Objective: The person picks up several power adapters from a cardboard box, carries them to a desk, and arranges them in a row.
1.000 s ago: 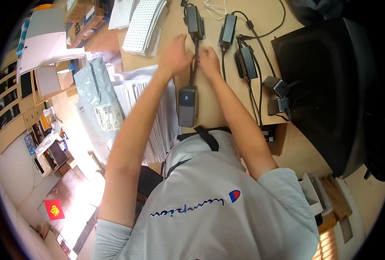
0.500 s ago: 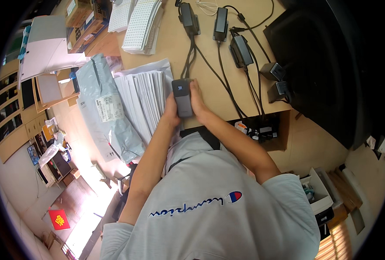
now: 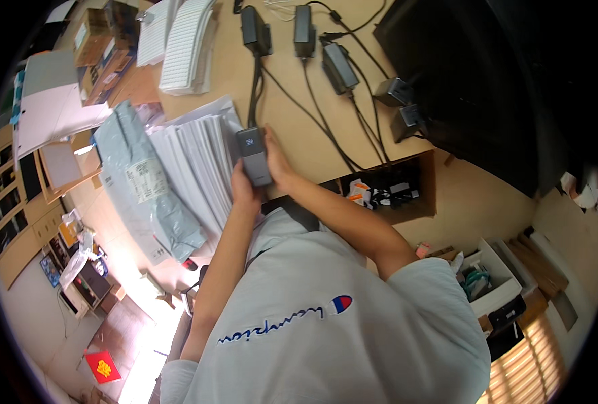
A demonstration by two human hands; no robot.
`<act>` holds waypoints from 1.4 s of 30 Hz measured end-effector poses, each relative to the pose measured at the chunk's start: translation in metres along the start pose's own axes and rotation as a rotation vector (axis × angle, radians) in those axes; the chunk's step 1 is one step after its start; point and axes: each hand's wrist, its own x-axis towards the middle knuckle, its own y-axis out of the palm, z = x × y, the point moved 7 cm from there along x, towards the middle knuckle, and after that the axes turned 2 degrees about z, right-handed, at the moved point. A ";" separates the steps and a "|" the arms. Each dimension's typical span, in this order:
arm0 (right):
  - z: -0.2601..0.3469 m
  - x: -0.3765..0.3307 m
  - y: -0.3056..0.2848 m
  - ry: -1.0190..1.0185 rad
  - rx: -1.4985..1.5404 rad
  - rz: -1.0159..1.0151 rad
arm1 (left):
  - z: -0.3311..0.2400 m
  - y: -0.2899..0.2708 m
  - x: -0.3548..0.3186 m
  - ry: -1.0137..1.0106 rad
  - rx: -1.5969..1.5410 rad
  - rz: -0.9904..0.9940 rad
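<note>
Grey casing fills my grip: the power bank (image 3: 255,166) sits between left hand (image 3: 245,186) and right hand (image 3: 276,160), both pressed in to its width. I can't tell whether it is lifted off the tabletop (image 3: 287,122). I'd call this step a two-sided hold. Dark cables (image 3: 253,94) run beyond the grip toward an adapter (image 3: 256,30); moving it calls for slack, clear of the papers (image 3: 191,151) just left.

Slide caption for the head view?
Left hand and right hand hold a gray device with a lit display, beside stacked white papers.
</note>
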 end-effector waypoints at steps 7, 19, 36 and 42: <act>0.004 0.009 -0.041 -0.029 -0.395 -0.099 | 0.004 -0.007 -0.038 -0.189 -0.126 -0.037; 0.237 -0.131 -0.192 -0.817 -1.208 -1.115 | -0.007 0.067 -0.113 -0.409 0.412 0.599; 0.203 -0.126 -0.138 -0.187 -0.331 -0.481 | -0.032 0.187 -0.094 0.841 1.288 0.607; 0.146 -0.058 -0.085 -0.071 -0.466 -0.176 | -0.041 0.129 -0.061 0.583 1.320 0.307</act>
